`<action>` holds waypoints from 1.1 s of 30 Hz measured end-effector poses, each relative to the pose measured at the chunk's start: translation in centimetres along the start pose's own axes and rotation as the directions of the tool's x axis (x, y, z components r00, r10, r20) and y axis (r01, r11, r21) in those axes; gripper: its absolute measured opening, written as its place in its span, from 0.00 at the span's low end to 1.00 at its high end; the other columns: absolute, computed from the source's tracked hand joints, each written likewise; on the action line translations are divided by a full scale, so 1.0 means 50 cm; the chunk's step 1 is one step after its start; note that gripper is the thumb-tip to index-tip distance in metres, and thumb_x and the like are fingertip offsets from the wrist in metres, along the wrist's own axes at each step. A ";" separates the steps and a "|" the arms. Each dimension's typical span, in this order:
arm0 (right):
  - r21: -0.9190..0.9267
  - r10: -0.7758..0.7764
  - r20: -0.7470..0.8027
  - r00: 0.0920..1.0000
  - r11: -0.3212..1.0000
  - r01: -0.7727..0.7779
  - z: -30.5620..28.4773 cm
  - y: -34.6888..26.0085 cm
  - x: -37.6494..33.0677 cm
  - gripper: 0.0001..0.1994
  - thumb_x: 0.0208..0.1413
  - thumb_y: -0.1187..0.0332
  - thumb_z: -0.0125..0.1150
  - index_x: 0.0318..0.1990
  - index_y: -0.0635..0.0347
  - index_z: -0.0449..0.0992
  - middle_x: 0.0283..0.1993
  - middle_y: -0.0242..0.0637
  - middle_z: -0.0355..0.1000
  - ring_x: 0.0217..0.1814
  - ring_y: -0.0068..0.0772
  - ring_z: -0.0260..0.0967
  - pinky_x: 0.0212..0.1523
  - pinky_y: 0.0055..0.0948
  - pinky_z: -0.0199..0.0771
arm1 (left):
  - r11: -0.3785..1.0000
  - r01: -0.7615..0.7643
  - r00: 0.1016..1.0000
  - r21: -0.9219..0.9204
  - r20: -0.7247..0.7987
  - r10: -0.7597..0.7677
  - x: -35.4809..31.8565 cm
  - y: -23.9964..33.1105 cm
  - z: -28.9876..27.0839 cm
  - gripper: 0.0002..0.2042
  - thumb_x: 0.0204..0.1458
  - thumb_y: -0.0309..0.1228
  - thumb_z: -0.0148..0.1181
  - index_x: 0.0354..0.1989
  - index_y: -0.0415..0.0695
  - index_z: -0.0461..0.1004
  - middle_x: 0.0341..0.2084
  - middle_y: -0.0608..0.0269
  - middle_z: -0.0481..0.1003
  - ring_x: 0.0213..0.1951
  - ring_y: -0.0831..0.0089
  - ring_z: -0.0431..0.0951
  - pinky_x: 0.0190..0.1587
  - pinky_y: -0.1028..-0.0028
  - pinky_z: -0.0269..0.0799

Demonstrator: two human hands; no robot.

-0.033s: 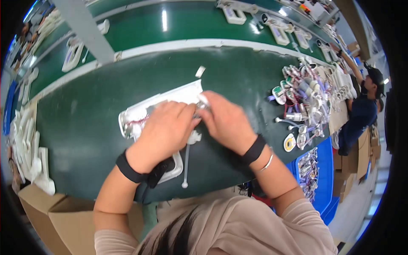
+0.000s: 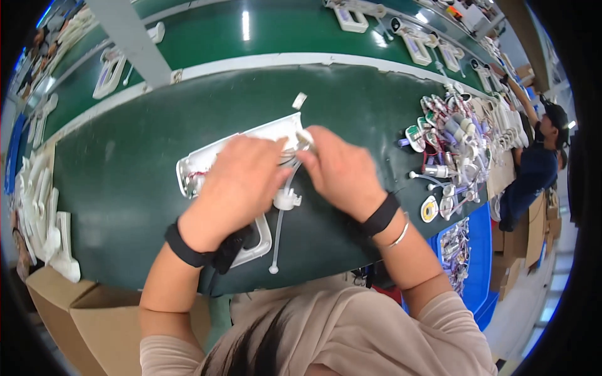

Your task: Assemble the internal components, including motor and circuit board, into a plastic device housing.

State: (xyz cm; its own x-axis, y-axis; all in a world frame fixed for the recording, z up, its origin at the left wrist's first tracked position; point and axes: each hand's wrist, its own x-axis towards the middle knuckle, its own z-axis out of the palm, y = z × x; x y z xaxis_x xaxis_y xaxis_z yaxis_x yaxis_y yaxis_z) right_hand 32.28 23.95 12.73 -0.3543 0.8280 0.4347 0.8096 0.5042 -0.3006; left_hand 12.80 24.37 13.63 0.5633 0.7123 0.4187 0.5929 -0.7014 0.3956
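Note:
A white plastic housing shell (image 2: 199, 156) lies open on the green bench, with reddish wires (image 2: 195, 182) and metal parts inside its left end. My left hand (image 2: 241, 182) arches over the middle of the shell; its fingers are closed near the right end, and what they grip is hidden. There my right hand (image 2: 345, 169) pinches a small off-white piece (image 2: 305, 139), its fingertips close to those of the left. From between the hands a translucent tube (image 2: 277, 241) hangs down through a white round fitting (image 2: 287, 199) and ends in a small ball. A white handle-shaped frame (image 2: 260, 244) lies under my left wrist.
Tangled pump-like assemblies (image 2: 454, 138) with wires are heaped on the right. White shells (image 2: 44, 219) are piled at the left edge. A small white piece (image 2: 300, 100) lies beyond the shell. A blue bin (image 2: 480, 250) stands lower right; a co-worker (image 2: 533, 163) stands behind it.
My left hand has shifted slightly up, and my right hand has moved a little to the right. More of the tube and the white round fitting now shows below the fingers.

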 end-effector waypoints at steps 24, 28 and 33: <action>-0.038 0.272 0.236 0.933 0.962 -0.270 0.051 0.087 0.048 0.20 0.59 0.52 0.54 0.30 0.63 0.70 0.21 0.51 0.72 0.26 0.57 0.71 0.27 0.49 0.70 | 0.920 0.227 0.959 0.321 0.088 -0.268 -0.101 -0.079 -0.019 0.38 0.32 0.41 0.73 0.54 0.36 0.67 0.51 0.52 0.70 0.52 0.56 0.70 0.52 0.62 0.67; 0.012 0.235 0.216 0.948 0.970 -0.243 0.032 0.104 0.071 0.20 0.59 0.54 0.54 0.28 0.64 0.70 0.20 0.52 0.70 0.25 0.58 0.70 0.26 0.49 0.69 | 0.922 0.223 0.958 0.317 0.104 -0.267 -0.101 -0.080 -0.020 0.38 0.31 0.41 0.73 0.54 0.36 0.67 0.51 0.52 0.69 0.51 0.56 0.70 0.52 0.62 0.67; 0.046 0.157 0.427 0.891 0.980 -0.195 0.022 0.104 0.102 0.21 0.58 0.55 0.57 0.25 0.68 0.73 0.21 0.52 0.70 0.26 0.56 0.70 0.29 0.43 0.69 | 0.920 0.241 0.953 0.310 0.101 -0.284 -0.104 -0.081 -0.019 0.39 0.31 0.41 0.73 0.54 0.36 0.67 0.51 0.52 0.69 0.52 0.56 0.70 0.52 0.63 0.67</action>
State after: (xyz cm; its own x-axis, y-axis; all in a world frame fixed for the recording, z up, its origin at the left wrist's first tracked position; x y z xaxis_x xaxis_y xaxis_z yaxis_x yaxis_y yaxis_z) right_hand 34.18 31.05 12.45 -0.3878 0.9215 -0.0225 0.8407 0.3436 -0.4185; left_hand 6.93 23.47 10.65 0.4272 0.8808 0.2041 0.8592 -0.4658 0.2117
